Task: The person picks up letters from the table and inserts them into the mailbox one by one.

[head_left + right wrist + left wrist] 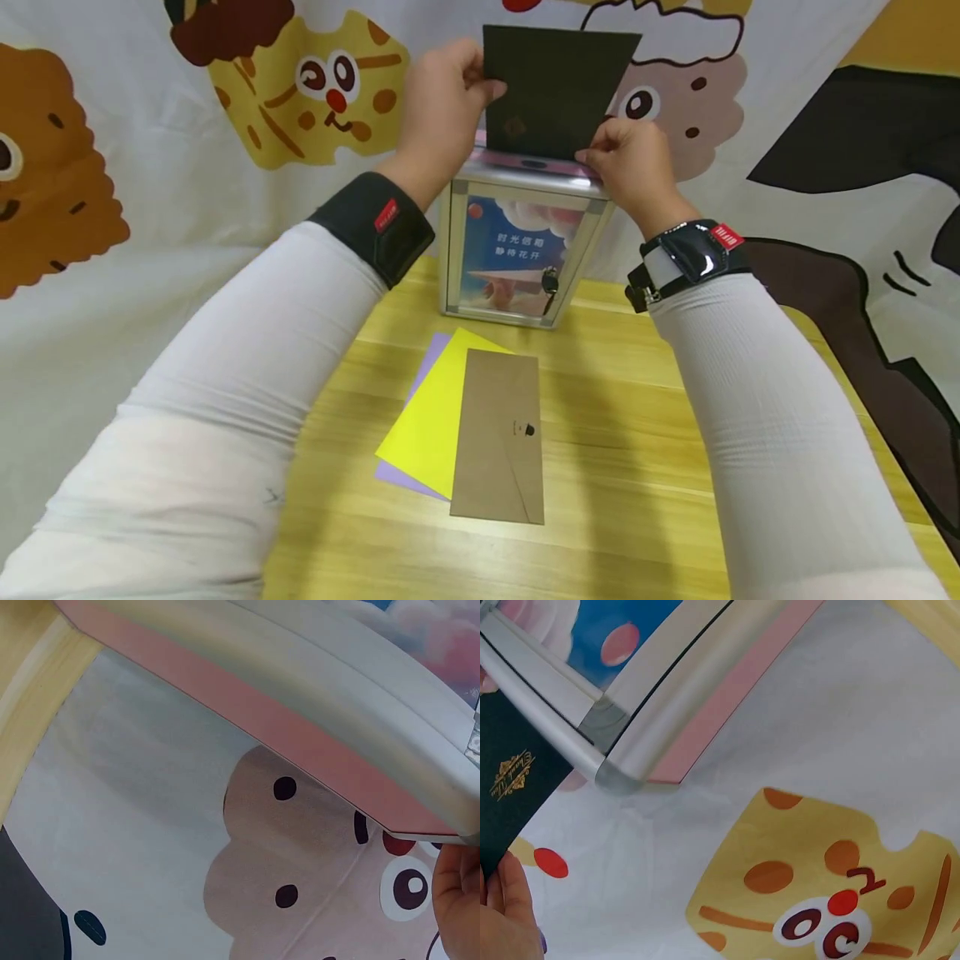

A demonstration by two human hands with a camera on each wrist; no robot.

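A dark green card or envelope (558, 92) stands upright over the top of a silver-framed letter box (517, 279), its lower edge right at the pink top. My left hand (442, 108) pinches the card's left edge between thumb and fingers. Lower down, my right hand (637, 167) pinches its bottom right corner, close to the box's top edge. Gold lettering shows on the card (511, 776) in the left wrist view, where only the fingertips of the left hand (510, 907) appear. The right wrist view catches part of the right hand (459, 900) beside the box's corner.
On the wooden table (615, 467), a brown kraft envelope (498, 442) overlaps a yellow one (427, 425), with a purple one (408, 479) beneath. A small black lock (550, 279) hangs on the box door. Behind is a white cloth (247, 200) printed with cartoon biscuits.
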